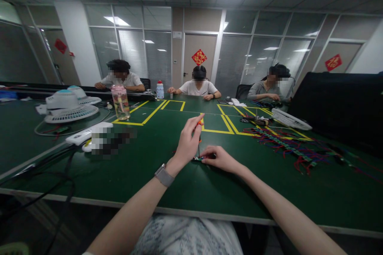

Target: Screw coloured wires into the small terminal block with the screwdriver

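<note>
My left hand (188, 137), with a watch (164, 175) on its wrist, is closed around the orange handle of an upright screwdriver (199, 149). Most of the handle is hidden behind the fingers. The thin dark shaft runs down to a small circuit board (196, 159) lying on the green table (167, 195). From the right, my right hand (220, 158) pinches the board's edge between thumb and fingertips. Whether the tip sits in a screw is too small to tell.
Wired circuit boards (284, 145) lie in a row at the right, near a white keyboard (291, 118) and a large black screen (338, 111). Left stand a drink bottle (120, 102), a power strip (89, 132) and white fans (70, 107). Several people sit across the table.
</note>
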Tool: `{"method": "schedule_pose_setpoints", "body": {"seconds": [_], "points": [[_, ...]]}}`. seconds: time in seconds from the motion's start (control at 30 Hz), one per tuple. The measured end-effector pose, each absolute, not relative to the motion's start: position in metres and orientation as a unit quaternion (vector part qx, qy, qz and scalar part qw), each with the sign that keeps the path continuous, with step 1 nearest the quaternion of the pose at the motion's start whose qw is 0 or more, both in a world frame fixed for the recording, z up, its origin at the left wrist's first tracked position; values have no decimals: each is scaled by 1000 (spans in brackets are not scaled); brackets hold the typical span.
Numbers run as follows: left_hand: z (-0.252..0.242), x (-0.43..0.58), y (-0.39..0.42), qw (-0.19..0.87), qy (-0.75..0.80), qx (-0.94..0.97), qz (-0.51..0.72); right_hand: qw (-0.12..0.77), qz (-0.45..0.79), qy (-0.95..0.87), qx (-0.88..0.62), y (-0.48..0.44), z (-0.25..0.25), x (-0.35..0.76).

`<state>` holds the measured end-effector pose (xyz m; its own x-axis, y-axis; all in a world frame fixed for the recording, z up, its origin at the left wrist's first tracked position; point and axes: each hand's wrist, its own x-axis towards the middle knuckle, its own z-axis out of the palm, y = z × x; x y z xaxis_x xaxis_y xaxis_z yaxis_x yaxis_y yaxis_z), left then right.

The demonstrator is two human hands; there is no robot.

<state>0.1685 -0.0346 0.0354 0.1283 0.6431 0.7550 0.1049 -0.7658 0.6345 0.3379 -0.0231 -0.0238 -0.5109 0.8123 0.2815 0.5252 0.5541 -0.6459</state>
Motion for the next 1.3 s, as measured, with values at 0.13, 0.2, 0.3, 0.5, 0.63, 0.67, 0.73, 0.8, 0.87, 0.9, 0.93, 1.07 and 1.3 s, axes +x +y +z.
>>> {"method": "schedule_pose_setpoints", "body": {"seconds": [0.13, 0.2, 0.3, 0.5, 0.63, 0.67, 0.73, 0.8, 0.87, 0.9, 0.93, 1.07, 1.3], "points": [[33, 171, -33, 266, 241, 709, 608, 286, 247, -832, -405, -23, -24, 338], [35, 170, -36, 224, 259, 712, 613, 286, 248, -832, -405, -24, -23, 338], [38, 169, -39, 152, 288, 717, 617, 287, 249, -832, -405, -24, -23, 337], [38, 168, -38, 196, 269, 721, 607, 288, 253, -828, -409, -25, -22, 337], [37, 168, -37, 184, 285, 715, 612, 285, 256, -827, -411, -26, -21, 337], [37, 168, -37, 168, 295, 713, 613, 284, 256, -828, -409, -26, -21, 337], [37, 167, -37, 144, 316, 707, 616, 283, 253, -831, -407, -27, -20, 337], [37, 167, -35, 146, 323, 701, 619, 282, 252, -833, -403, -26, -20, 337], [35, 167, -32, 174, 307, 695, 627, 282, 254, -834, -402, -26, -21, 337], [34, 168, -31, 195, 293, 691, 631, 281, 255, -834, -402, -26, -21, 337], [34, 168, -30, 216, 280, 687, 634, 281, 255, -834, -402, -26, -21, 337], [34, 168, -33, 210, 280, 685, 639, 286, 259, -829, -404, -26, -22, 337], [37, 167, -33, 167, 299, 686, 642, 301, 287, -816, -402, -29, -20, 335]]}}
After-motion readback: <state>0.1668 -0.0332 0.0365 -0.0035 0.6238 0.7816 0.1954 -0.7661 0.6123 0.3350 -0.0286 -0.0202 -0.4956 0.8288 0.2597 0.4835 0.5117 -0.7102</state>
